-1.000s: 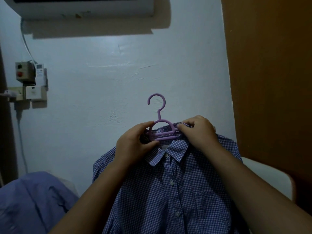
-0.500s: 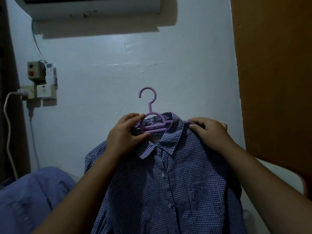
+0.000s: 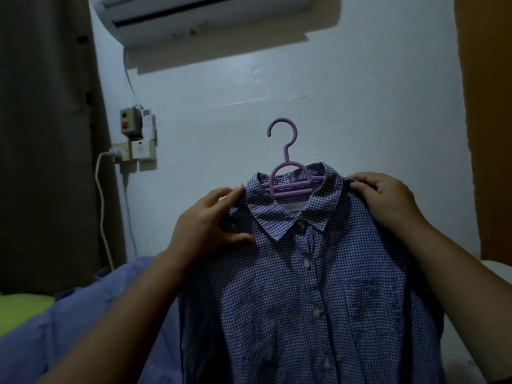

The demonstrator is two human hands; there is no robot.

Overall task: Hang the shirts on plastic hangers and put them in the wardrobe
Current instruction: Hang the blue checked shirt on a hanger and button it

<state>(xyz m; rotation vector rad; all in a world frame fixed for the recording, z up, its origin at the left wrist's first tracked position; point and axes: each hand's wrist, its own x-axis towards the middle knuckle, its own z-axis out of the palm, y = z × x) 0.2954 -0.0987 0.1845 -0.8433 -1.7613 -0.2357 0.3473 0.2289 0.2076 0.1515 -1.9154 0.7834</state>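
A blue-and-white checked shirt (image 3: 318, 286) is held up in front of me on a purple plastic hanger (image 3: 288, 173), whose hook sticks up above the collar. My left hand (image 3: 210, 225) grips the shirt's left shoulder, thumb on the front and fingers behind the cloth. My right hand (image 3: 388, 200) grips the right shoulder near the collar, fingers curled over the fabric. The hanger's arms are hidden inside the shirt.
A brown wardrobe panel (image 3: 487, 120) stands at the right edge. A second bluish garment (image 3: 91, 314) lies at lower left beside something lime green (image 3: 22, 306). On the white wall are a switch box (image 3: 130, 123), a socket with a white cable (image 3: 102, 206), and an air conditioner (image 3: 205, 15).
Both hands slid outward from the hanger's neck to the shirt's shoulders. The collar now sits spread over the hanger. The view swung left, showing more of the dark left side.
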